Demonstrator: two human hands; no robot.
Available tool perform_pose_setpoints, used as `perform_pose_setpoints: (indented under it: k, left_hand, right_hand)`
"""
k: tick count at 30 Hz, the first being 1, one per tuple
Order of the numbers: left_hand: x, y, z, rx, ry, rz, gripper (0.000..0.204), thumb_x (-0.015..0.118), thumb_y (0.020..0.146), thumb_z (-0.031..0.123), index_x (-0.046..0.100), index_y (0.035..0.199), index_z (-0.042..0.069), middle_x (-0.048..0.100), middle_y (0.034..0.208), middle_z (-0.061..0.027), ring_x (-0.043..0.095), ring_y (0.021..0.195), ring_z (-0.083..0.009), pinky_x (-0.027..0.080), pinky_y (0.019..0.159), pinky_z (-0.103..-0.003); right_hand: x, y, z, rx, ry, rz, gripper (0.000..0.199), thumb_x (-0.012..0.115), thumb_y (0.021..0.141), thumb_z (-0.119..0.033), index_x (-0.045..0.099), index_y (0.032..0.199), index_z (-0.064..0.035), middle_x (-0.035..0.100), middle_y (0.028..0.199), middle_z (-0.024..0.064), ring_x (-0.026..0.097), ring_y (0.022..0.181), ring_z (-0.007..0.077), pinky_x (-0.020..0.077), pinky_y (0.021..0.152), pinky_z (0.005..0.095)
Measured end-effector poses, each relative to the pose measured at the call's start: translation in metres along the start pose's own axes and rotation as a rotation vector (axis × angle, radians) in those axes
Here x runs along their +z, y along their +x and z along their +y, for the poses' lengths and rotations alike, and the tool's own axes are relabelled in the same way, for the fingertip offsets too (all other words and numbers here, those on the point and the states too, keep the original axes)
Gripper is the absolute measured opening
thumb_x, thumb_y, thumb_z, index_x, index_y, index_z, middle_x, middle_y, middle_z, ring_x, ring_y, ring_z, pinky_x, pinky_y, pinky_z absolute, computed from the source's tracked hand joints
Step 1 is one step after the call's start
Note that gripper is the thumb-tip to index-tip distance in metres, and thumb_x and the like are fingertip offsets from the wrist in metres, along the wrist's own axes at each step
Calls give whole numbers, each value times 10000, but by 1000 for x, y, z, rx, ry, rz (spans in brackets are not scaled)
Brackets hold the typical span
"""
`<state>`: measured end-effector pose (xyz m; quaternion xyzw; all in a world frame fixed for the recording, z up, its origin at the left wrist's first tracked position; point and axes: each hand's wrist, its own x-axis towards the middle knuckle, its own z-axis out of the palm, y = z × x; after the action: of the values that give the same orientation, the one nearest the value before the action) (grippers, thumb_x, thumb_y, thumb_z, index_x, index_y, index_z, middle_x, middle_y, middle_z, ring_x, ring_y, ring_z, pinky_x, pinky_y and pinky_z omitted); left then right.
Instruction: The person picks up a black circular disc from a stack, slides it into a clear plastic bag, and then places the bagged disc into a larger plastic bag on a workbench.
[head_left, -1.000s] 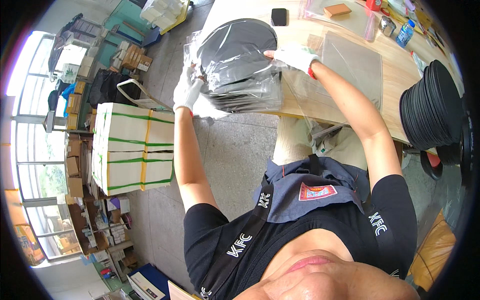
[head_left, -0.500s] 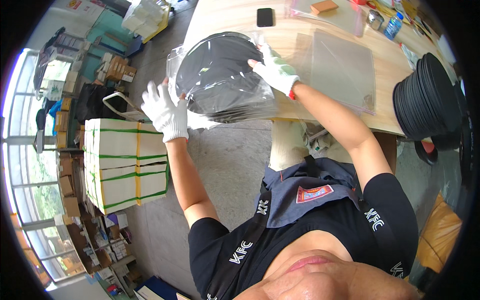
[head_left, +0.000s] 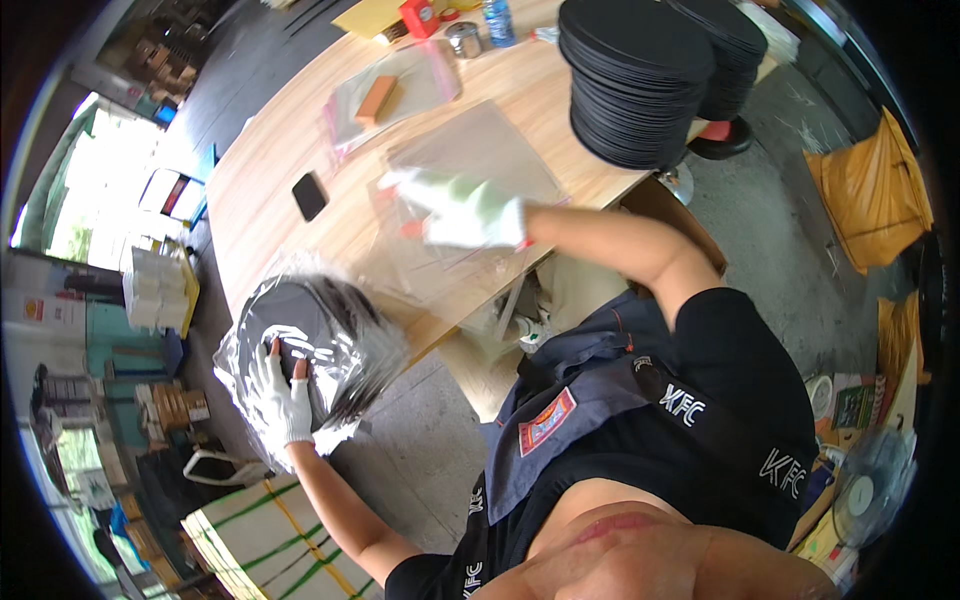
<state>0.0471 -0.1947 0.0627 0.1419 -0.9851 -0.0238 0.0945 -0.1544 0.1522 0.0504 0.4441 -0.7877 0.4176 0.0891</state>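
Observation:
My left hand, in a white glove with bare fingertips, lies with fingers spread on a stack of round black discs in clear plastic bags. The bagged stack sits at the table's left edge, its crinkled plastic reaching over the rim. My right hand, in a similar glove, is over flat clear plastic bags at the middle of the table. It is blurred, but its fingers stretch left with the thumb apart. I see nothing held in it; whether it touches the bags I cannot tell.
Tall stacks of black discs stand at the right of the wooden table. A phone, an orange-brown block on more bags, a metal tin and a water bottle lie farther back. A strapped white stack stands at lower left.
My view has turned to the right. My right hand has left the bagged discs and moved over the flat bags. My left hand has come from the stack's side onto its top.

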Motion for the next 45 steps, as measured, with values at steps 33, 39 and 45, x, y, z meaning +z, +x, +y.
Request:
perform_pose_setpoints:
  k: [33,39,45]
  left_hand:
    - [236,83,227,465,-123,-196,721,639,790,454,396,1412,181,274,1495,-213,237,1354,-462,166,1102,-575]
    - [187,78,269,513,-587,-116,686,688,790,276,406,1405,158,340,1469,-198,293,1351,-428,244,1102,-503]
    - [124,68,277,372,-1270,-304,735,668,832,94,300,1468,94,331,1495,-170,318,1379,-299,329,1072,-376]
  right_hand:
    - [-315,-226,97,649,-1072,755,553,619,848,-506,541,1190,-79,614,1156,130,573,1096,304,429,944,407]
    - [-320,-237,147,1021,599,765,295,577,927,-371,630,1185,-236,424,557,-43,347,420,26,181,339,178]
    - [-265,-205,91,696,183,479,365,568,946,-211,553,1261,-28,683,882,0,506,503,29,377,439,168]
